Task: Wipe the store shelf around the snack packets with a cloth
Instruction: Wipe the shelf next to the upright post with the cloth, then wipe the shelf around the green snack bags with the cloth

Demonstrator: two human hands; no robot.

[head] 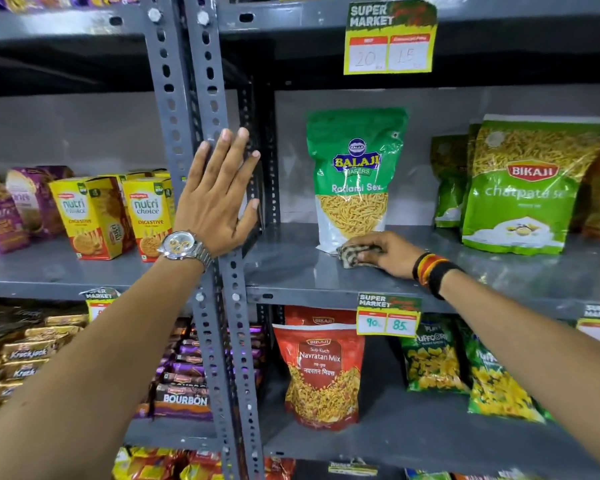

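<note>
A grey metal shelf [291, 265] runs across the middle of the head view. On it stands an upright green Balaji snack packet [355, 178], and further right are green Bikaji packets [520, 188]. My right hand [385, 252] presses a crumpled striped cloth [352, 256] flat on the shelf, right at the foot of the Balaji packet. My left hand [219, 199] rests flat with fingers spread against the perforated grey upright post [187, 109], a metal watch on its wrist.
Yellow biscuit boxes [94, 216] and purple packs stand on the shelf to the left of the post. Below are a red Navratan Mix packet [321, 372], green corn-snack packets [433, 362] and stacked biscuit packs [184, 379]. Price tags [388, 315] hang from shelf edges.
</note>
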